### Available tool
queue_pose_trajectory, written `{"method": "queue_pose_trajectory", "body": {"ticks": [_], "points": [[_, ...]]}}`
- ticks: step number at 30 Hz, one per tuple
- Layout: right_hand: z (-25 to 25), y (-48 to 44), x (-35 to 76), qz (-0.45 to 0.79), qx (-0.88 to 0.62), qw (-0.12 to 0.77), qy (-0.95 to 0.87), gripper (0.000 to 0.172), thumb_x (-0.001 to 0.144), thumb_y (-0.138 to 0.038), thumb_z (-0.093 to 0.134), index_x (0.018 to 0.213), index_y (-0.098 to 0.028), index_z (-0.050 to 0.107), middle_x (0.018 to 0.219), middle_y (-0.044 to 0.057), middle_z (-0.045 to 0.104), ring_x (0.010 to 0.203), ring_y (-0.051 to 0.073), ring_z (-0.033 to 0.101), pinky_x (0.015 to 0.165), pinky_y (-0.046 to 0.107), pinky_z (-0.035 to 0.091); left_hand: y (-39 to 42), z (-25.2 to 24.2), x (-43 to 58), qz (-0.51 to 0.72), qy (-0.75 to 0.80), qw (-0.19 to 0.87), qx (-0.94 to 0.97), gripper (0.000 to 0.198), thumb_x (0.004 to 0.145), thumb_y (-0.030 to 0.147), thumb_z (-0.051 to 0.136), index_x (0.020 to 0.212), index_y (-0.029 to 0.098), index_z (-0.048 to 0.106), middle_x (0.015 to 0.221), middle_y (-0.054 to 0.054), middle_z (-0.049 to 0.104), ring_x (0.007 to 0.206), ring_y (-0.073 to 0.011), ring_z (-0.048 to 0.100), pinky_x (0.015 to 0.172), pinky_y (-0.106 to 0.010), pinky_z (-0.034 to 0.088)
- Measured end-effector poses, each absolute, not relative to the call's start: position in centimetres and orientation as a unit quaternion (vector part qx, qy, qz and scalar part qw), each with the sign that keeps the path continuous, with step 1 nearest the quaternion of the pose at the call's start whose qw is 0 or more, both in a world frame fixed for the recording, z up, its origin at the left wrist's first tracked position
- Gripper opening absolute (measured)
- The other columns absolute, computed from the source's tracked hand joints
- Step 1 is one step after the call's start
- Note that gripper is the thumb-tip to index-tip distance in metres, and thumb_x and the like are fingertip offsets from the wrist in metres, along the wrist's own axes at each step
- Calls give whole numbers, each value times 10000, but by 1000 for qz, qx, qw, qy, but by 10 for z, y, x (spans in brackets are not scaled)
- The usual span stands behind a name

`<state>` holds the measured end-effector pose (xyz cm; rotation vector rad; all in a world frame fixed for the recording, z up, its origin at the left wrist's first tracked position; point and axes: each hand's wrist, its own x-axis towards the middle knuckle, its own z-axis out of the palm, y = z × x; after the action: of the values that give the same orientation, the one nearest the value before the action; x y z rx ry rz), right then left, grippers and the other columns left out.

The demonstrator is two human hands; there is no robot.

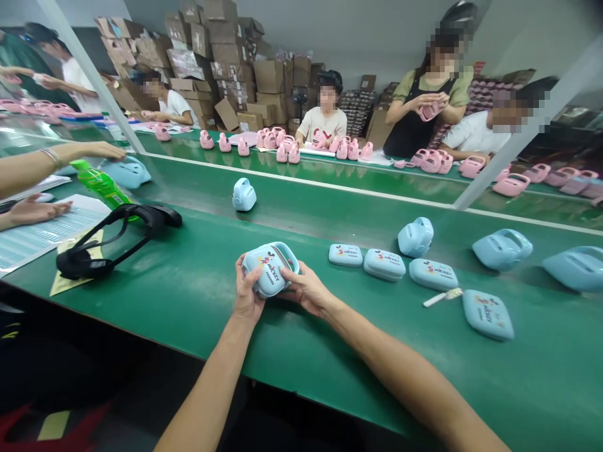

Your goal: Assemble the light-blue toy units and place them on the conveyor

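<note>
Both my hands grip a light blue plastic case (269, 269) with a handle and a printed cartoon mouse, held above the green table. My left hand (248, 292) wraps its left side, with the thumb on the printed front. On the other side my right hand (308, 289) holds the case near its handle, the fingers partly hidden behind it. To the right lie flat blue printed lids (345, 255), several in a slanting row. Close to them is a small white brush (443, 297) with a pale bristled end.
Blue handled cases (244, 194) stand on the sunken middle strip. At left are a black headset (117, 238), a green bottle (103, 185), printed sheets (61, 226) and a co-worker's hands. Across the bench, people handle pink cases (277, 139). White posts (509, 141) rise from the bench.
</note>
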<state>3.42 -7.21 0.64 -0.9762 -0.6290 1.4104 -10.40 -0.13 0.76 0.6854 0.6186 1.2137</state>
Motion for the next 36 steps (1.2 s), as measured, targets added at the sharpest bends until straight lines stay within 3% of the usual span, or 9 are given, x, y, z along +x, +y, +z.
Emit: {"method": "queue_pose_trajectory", "body": {"ticks": [3,5,10,18,25,29,32,36], "points": [[14,-74,56,480,-489,606,-405,855,600,-396,921,1352,-250,541,1158,55,718,1063,263,699,973,450,563,4,1,-109,511,294,690,419,461,655,423,843,1000,242,597,879,14,685,717,-148,640,629,-242,503],[16,-76,70,371,-530,561,-517,908,568,-295,922,1397,-249,555,1219,52,707,1133,267,665,1058,449,502,8,-4,-107,492,328,641,489,436,770,601,703,963,216,635,826,-10,674,684,-161,620,605,-259,479],[5,-76,74,251,-561,502,-608,854,636,-314,874,1423,-183,571,1321,108,678,1227,300,626,1120,453,432,18,-10,-86,501,445,468,576,675,897,751,362,809,187,721,778,-108,716,854,-294,678,789,-375,507],[-1,-78,70,214,-550,506,-629,623,747,-461,783,1288,-180,651,1154,81,745,1074,297,683,968,390,515,18,-9,-75,551,452,449,539,554,925,625,423,678,233,726,660,-77,688,803,-295,667,794,-347,488],[-4,-76,72,200,-540,529,-623,576,746,-468,786,1213,-144,689,1090,79,760,1003,294,698,914,366,528,16,-6,-70,546,502,391,545,534,928,556,360,674,231,699,652,-87,685,766,-299,671,780,-373,483],[-8,-71,73,218,-538,533,-616,603,744,-479,789,1232,-142,676,1086,68,753,1007,276,695,927,360,524,22,-4,-71,524,528,410,527,489,911,546,389,655,238,667,706,-98,700,844,-314,671,877,-394,481],[-11,-67,75,260,-528,533,-607,689,706,-476,823,1296,-170,638,1182,71,728,1112,275,670,1003,375,504,30,-5,-71,519,525,454,500,459,881,585,449,657,240,652,753,-100,710,962,-325,663,935,-397,479],[-17,-64,77,330,-488,553,-590,825,650,-435,876,1377,-189,572,1313,89,673,1234,273,625,1098,396,455,36,-4,-70,505,475,538,480,554,864,677,423,761,197,682,845,-121,731,1051,-322,671,926,-401,524]]}}
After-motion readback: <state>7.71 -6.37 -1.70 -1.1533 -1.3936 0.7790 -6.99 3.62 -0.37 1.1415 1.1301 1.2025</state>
